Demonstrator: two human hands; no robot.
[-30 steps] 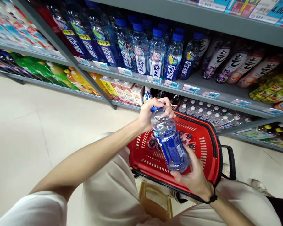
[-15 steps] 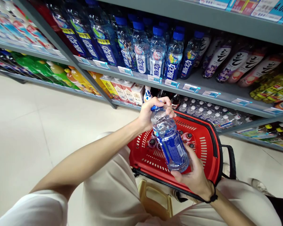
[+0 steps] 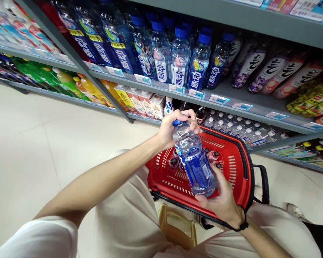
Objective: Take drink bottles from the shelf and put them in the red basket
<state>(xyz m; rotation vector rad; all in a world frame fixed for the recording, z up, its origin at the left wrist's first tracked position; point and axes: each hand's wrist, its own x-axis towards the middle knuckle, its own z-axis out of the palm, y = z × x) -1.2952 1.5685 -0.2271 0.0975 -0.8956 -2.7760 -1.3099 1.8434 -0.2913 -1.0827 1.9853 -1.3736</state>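
A clear drink bottle point(image 3: 196, 165) with a blue label and blue cap is held tilted between both hands, its label side facing up toward me. My left hand point(image 3: 172, 125) grips it around the cap and neck. Fingers of my right hand point(image 3: 223, 199) curl round the base, with the thumb on the near side. Directly beneath the bottle stands a red plastic basket point(image 3: 233, 195). Several small pink bottles with dark caps point(image 3: 173, 162) sit inside it, partly hidden by the held bottle.
Ahead runs a grey shelf point(image 3: 161, 86) with several blue-capped bottles point(image 3: 180, 59) and purple-labelled bottles point(image 3: 249, 68). White-capped water bottles point(image 3: 239, 129) and drink cartons point(image 3: 146, 104) fill the level below. A yellow stool point(image 3: 177, 229) is under the basket's near side. At right is another person's shoe point(image 3: 296, 211).
The bottle and both hands keep almost the same position. My view has shifted very slightly against the shelf.
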